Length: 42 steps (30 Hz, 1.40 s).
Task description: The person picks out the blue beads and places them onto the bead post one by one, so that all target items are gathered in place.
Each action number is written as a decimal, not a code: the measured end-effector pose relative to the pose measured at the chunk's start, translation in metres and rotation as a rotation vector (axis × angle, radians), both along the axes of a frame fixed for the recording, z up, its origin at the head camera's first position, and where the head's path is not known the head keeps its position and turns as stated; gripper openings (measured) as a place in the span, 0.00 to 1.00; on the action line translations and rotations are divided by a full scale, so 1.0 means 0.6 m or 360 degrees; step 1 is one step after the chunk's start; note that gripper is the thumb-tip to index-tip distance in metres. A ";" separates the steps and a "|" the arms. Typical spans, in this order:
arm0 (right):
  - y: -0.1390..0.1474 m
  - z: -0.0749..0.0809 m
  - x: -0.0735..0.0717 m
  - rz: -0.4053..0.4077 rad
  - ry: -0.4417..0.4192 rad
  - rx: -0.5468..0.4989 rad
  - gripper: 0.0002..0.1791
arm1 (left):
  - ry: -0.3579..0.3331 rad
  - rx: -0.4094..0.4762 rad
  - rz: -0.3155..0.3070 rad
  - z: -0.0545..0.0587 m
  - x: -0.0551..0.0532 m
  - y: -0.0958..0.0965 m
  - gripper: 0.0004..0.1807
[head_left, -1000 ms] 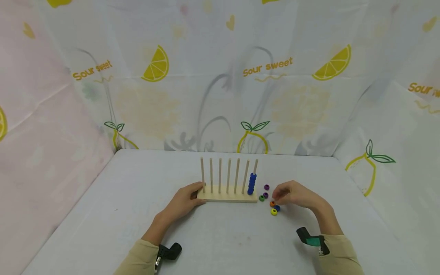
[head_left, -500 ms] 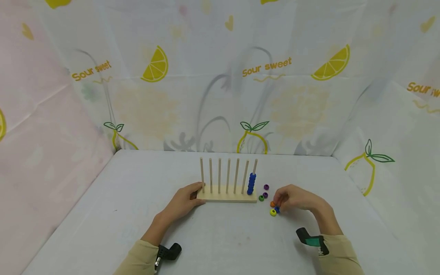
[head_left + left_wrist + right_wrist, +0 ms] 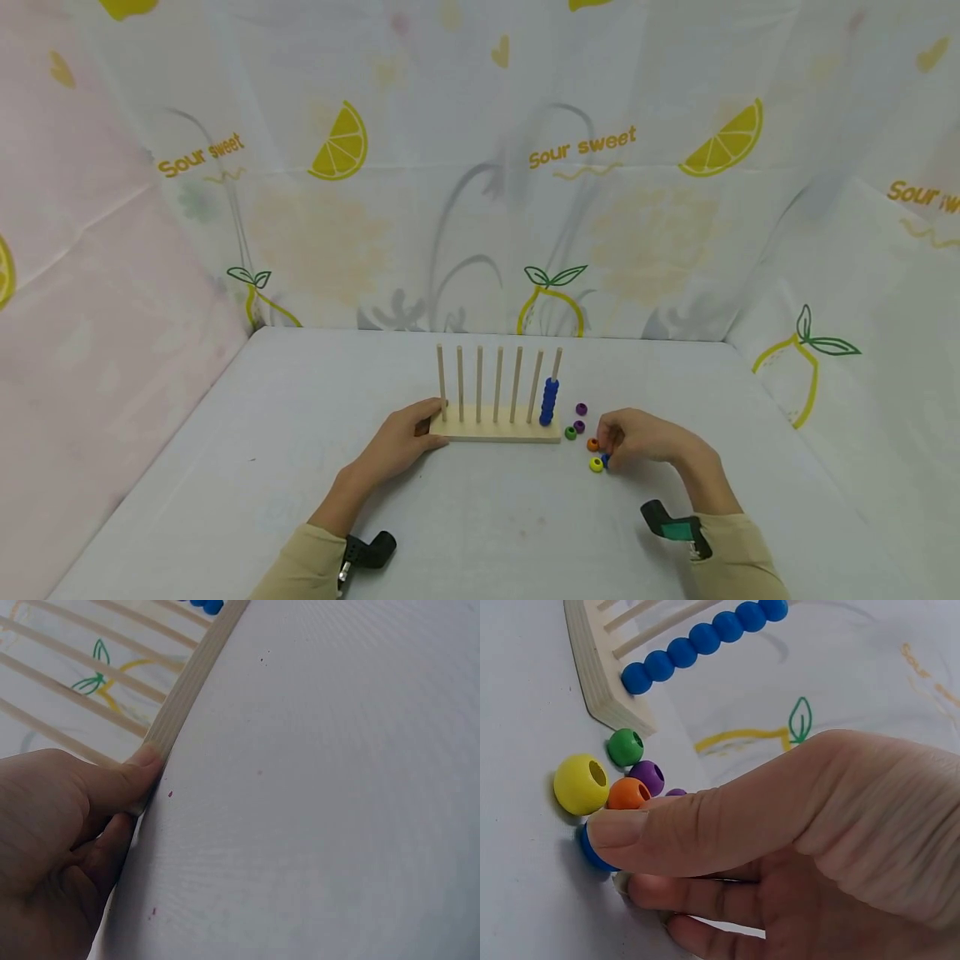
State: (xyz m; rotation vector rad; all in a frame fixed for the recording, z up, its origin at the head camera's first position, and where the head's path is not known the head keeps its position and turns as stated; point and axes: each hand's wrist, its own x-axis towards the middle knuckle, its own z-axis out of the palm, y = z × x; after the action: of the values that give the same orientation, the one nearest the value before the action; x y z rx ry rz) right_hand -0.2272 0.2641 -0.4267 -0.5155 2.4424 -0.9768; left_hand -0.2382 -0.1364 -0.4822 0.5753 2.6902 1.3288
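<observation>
A wooden peg rack (image 3: pixel 495 430) with several upright pegs stands on the table; blue beads (image 3: pixel 550 402) are stacked on its rightmost peg. My left hand (image 3: pixel 399 437) grips the left end of the base, its thumb (image 3: pixel 139 769) along the front edge. Right of the rack, my right hand (image 3: pixel 645 437) pinches a loose blue bead (image 3: pixel 594 847) at the table surface, and the thumb covers much of it. Close by lie a yellow bead (image 3: pixel 581 784), an orange bead (image 3: pixel 628 793), a green bead (image 3: pixel 625 747) and two purple beads, one (image 3: pixel 581 409) farther back.
A white cloth covers the table (image 3: pixel 495 525). Behind it hangs a printed curtain (image 3: pixel 450 217) with lemon patterns, and more cloth encloses both sides. Each wrist carries a black camera mount, such as the left one (image 3: pixel 371 550).
My right hand has come down slightly toward the front, from above the orange bead to the blue bead. The left hand stays on the rack's end.
</observation>
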 end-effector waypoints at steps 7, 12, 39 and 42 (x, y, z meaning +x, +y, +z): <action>-0.002 -0.002 0.000 -0.0009 0.0023 0.0022 0.12 | 0.0001 -0.0005 0.0026 0.000 0.000 0.002 0.34; -0.004 -0.003 0.001 -0.0018 0.0032 0.0028 0.10 | 0.0019 -0.0011 0.0026 0.000 0.000 0.003 0.34; -0.001 -0.002 0.001 -0.0040 0.0077 0.0111 0.06 | 0.0008 0.0028 -0.0007 0.000 0.000 0.002 0.34; 0.001 -0.004 -0.001 -0.0058 0.0102 0.0127 0.07 | 0.0022 0.0037 -0.0016 0.000 0.001 0.002 0.34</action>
State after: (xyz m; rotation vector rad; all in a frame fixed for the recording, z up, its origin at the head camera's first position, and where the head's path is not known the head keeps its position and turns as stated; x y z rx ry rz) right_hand -0.2277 0.2646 -0.4288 -0.4833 2.5446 -0.8861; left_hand -0.2375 -0.1352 -0.4821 0.6017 2.6822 1.3603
